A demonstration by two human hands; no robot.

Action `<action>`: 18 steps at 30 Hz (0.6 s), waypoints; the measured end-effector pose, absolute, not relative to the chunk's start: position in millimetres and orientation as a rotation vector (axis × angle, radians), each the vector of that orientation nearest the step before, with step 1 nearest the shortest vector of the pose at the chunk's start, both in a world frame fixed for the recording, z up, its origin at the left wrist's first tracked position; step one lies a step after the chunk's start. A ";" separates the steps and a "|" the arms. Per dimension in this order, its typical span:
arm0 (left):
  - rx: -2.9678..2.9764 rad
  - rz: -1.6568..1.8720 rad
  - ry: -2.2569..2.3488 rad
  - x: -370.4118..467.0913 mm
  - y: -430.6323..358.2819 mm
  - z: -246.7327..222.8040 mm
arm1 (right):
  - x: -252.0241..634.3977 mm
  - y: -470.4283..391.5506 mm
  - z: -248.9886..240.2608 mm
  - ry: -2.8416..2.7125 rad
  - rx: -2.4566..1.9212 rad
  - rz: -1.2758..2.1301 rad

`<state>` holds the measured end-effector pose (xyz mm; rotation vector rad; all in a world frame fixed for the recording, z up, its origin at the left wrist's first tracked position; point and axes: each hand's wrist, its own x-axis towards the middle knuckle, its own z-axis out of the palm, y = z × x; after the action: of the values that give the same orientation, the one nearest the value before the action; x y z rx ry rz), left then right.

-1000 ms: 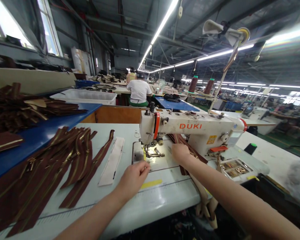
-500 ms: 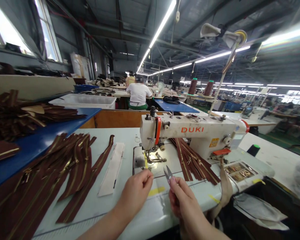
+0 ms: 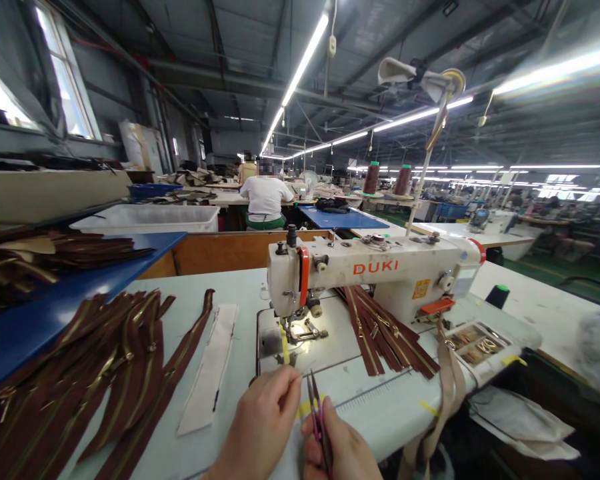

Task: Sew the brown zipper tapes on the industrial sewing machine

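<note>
My left hand (image 3: 265, 420) is closed in a pinch just in front of the sewing machine's needle plate. What it pinches, if anything, is too small to make out. Thread snips (image 3: 314, 393) are held in my right hand (image 3: 343, 443), their blades pointing up and away, close to my left fingertips. Beyond both hands stands the white sewing machine (image 3: 325, 273), its lamp lighting the plate. Brown zippers with gold teeth (image 3: 140, 363) lie in a heap on the left. More brown zippers (image 3: 380, 333) fan out under the machine arm. Between heap and machine lies a pale fabric strip (image 3: 210, 373).
A compartment tray (image 3: 480, 347) of metal pieces sits at the right, near a dark thread cone (image 3: 497, 297). Beige tape (image 3: 447, 380) hangs over the table's front edge. A white bin (image 3: 150, 219) stands behind, and a person in a white shirt (image 3: 265, 199) sits farther off.
The snips have moved left and nearer to my left fingertips, their blades now pointing more upright. My left hand stays pinched. The whole view has shifted slightly.
</note>
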<state>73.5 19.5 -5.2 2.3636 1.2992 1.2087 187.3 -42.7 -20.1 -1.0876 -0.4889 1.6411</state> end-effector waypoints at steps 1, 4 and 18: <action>2.370 1.212 1.294 73.2 19.3 -5.3 | 184.4 -41.5 -21.4 -0.483 -1.080 1.619; 2.377 1.239 1.271 72.7 19.2 -6.3 | 177.6 -38.2 -23.9 -0.449 -1.067 1.570; 2.424 1.262 1.191 73.9 18.3 -5.4 | 171.0 -32.3 -15.6 -0.413 -1.058 1.521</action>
<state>73.9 18.3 -5.4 2.4237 1.1913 1.2618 171.0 -32.3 -15.6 -1.0583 -0.4135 1.5212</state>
